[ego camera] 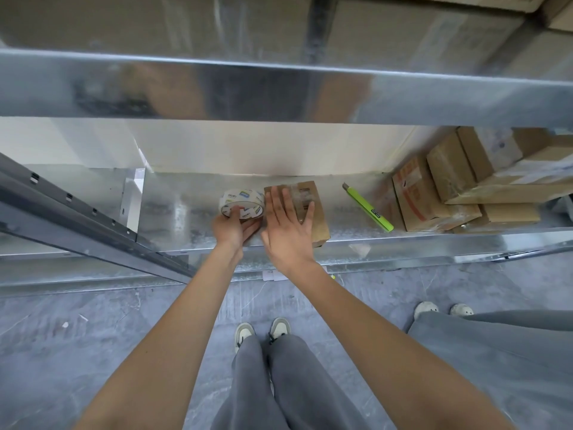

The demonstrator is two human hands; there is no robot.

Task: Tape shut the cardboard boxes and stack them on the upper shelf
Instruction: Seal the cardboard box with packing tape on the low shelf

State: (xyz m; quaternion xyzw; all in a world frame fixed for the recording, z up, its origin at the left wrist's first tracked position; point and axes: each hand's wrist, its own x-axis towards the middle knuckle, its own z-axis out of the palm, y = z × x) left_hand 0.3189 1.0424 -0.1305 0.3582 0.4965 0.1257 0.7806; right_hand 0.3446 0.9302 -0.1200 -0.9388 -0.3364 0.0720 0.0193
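Galvanised metal forms the lower shelf (186,209) where both bare arms reach forward and down from the viewer. One small cardboard box (313,209) sits near the shelf's front edge, clear tape across its top. The right hand (286,226) lies flat on the box, palm down, fingers straight and slightly spread, thumb angled out to the right over the lid. The left hand (234,228) grips one roll of tape (242,203) just beside the box on its left, thumb curled over the roll's near rim and fingers cupped beneath it. One lime-green utility knife (369,209) lies on the shelf to the right of the box, apart from it. Farther right is a pile of taped boxes (465,187); about five show, though the edge of view cuts some off. Above, the upper shelf (279,88) holds large cartons (403,26), blurred. Below, two grey trouser legs and two pale shoes (263,332) stand on grey floor; a second person's two shoes (443,310) show at right.
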